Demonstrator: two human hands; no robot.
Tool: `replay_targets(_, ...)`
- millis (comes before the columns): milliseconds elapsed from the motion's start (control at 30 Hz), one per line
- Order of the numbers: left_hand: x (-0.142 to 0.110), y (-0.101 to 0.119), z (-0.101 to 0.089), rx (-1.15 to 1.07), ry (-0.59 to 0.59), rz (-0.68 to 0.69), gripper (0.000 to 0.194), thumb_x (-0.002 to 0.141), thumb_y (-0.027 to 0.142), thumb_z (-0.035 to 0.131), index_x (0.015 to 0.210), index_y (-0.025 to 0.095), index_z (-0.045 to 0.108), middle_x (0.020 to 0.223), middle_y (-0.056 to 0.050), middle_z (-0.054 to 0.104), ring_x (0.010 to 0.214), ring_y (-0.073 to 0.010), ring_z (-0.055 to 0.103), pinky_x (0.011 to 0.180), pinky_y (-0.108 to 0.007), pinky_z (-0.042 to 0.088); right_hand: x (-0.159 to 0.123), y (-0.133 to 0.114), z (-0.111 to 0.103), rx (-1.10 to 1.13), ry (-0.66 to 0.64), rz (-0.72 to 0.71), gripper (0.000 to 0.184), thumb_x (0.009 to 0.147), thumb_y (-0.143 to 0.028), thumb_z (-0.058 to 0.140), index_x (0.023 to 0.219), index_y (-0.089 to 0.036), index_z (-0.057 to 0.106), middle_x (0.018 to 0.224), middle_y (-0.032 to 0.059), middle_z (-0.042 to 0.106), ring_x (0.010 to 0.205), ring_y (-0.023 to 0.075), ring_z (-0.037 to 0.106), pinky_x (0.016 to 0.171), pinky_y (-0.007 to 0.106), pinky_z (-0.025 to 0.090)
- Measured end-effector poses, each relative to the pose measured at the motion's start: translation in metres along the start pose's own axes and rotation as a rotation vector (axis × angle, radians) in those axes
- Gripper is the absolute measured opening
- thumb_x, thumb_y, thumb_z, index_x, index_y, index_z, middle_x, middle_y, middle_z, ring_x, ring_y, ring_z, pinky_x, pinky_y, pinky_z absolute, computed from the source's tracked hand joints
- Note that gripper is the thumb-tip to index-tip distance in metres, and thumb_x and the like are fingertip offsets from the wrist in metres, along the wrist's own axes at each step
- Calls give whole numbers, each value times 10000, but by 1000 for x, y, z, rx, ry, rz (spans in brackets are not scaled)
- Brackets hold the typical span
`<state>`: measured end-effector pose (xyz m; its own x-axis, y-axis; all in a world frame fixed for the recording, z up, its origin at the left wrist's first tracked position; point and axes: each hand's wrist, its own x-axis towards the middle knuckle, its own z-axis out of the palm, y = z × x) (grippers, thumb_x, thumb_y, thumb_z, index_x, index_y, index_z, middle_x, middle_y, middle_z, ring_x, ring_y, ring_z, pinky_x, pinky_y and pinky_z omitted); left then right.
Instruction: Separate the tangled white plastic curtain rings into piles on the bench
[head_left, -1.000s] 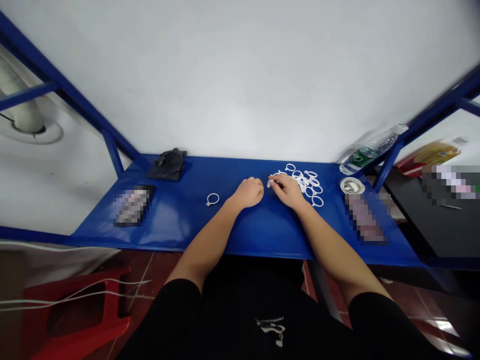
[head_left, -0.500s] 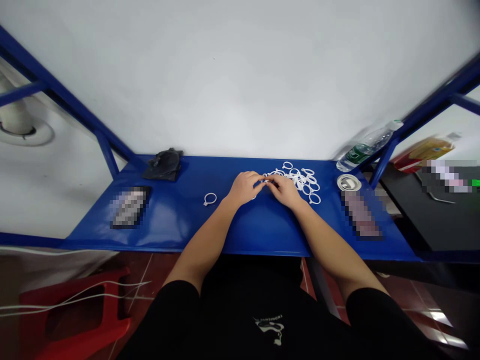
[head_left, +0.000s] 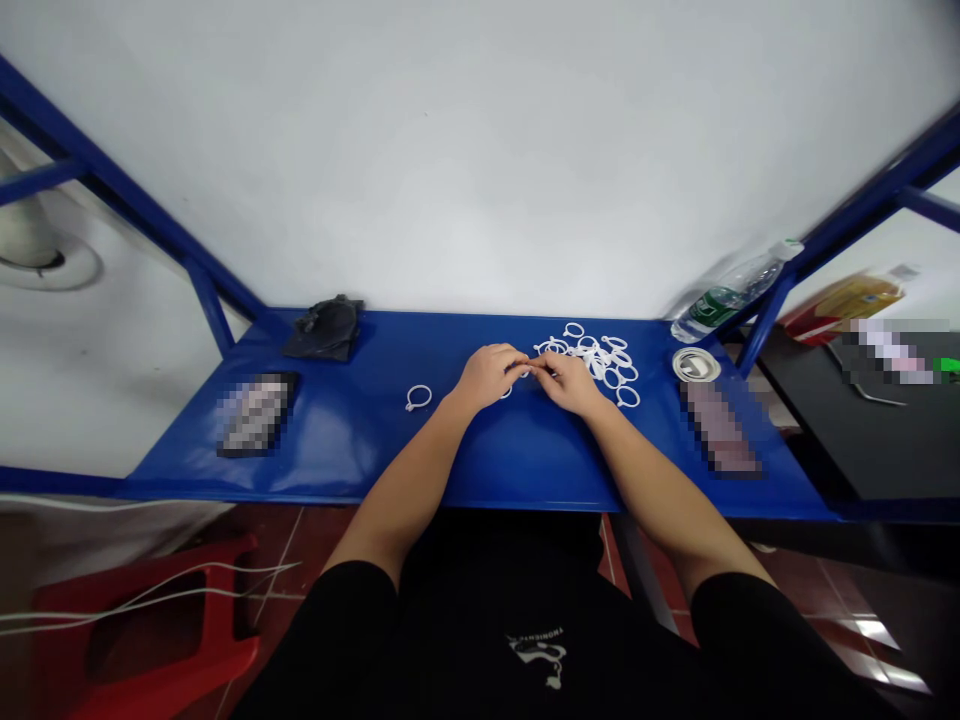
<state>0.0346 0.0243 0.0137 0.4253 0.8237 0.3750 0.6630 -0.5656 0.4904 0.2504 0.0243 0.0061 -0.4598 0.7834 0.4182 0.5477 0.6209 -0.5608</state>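
My left hand [head_left: 487,378] and my right hand [head_left: 568,382] meet fingertip to fingertip just above the blue tabletop, both closed in a pinch. Part of a white plastic ring [head_left: 507,392] shows beneath the fingers of my left hand; the rest is hidden. What my right fingertips pinch is too small to make out. Just beyond and to the right of my right hand lies a loose pile of white rings [head_left: 596,362], each with a small eyelet. A single white ring [head_left: 419,397] lies apart, left of my left hand.
A crumpled black bag [head_left: 330,328] and a blurred-out dark object [head_left: 259,415] lie at the left. On the right are a clear water bottle [head_left: 716,305], a tape roll [head_left: 696,366] and another blurred-out item [head_left: 721,428]. Blue frame bars [head_left: 765,325] flank the table.
Both hands stay in nearly the same place while the fingertips shift slightly. A bit more of the white ring shows under my left hand. The view has moved very little.
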Motion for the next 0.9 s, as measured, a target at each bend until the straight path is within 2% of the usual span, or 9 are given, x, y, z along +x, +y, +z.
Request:
replay_targets(233,1,0,-1,-9,-17,0,178,1042,307,628,1013,219,779,1046,-54,780,1021,-205,708,970,-350,521,-1,0,-1,-63,41,-23,227,1001,-352,541,980,-247,741,854,41,777,705,194,705,683,315,545)
replay_targets(300,1,-4,-5,13,3,-23,175,1038,320,636,1050,215,776,1060,-55,777,1028,-208,706,984,-354,515,-1,1,-7,-125,109,5,219,987,-357,562,981,-248,751,882,46,798,723,201,723,704,324,558)
replay_targets(400,-1,-14,-15,42,33,-131,270,1010,367,680,1223,212,738,1154,-65,759,1079,-219,695,1008,-357,515,-1,6,-23,-187,305,75,234,984,-391,592,1018,-232,760,879,56,805,739,211,736,723,336,571)
replay_targets(500,-4,-24,-28,57,-102,-250,365,948,451,749,1223,211,741,1199,-77,747,1115,-250,693,988,-359,528,-1,10,-39,-147,484,121,305,967,-447,655,1139,-208,738,799,32,778,678,195,712,700,324,566)
replay_targets(600,-8,-32,-38,53,-267,-362,482,864,545,817,1220,229,745,1206,-85,747,1087,-277,709,938,-369,547,-1,10,-48,-81,565,129,384,970,-466,670,1249,-204,697,770,5,755,649,181,689,686,315,557)
replay_targets(667,-11,-36,-40,67,-300,-368,543,822,541,858,1255,239,732,1236,-93,737,1105,-290,705,951,-382,548,-1,8,-48,-86,562,128,355,983,-460,656,1230,-209,707,769,4,751,645,179,682,680,315,548)
replay_targets(767,-13,-39,-39,84,-290,-331,515,836,458,865,1280,241,722,1284,-99,715,1157,-293,687,989,-390,542,-1,4,-37,-125,463,97,282,993,-435,643,1135,-215,748,793,23,763,675,187,697,695,319,540)
replay_targets(833,-12,-38,-35,98,-281,-319,406,895,408,814,1256,240,734,1274,-94,714,1155,-282,685,992,-383,539,-1,1,-25,-135,332,73,246,999,-399,633,1100,-217,765,832,38,781,716,194,716,716,319,533)
replay_targets(900,-10,-35,-30,131,-272,-295,298,949,386,752,1210,242,755,1234,-88,720,1126,-271,689,977,-371,539,0,-3,-11,-123,138,60,223,998,-352,640,1121,-218,768,862,39,794,739,193,726,723,312,520)
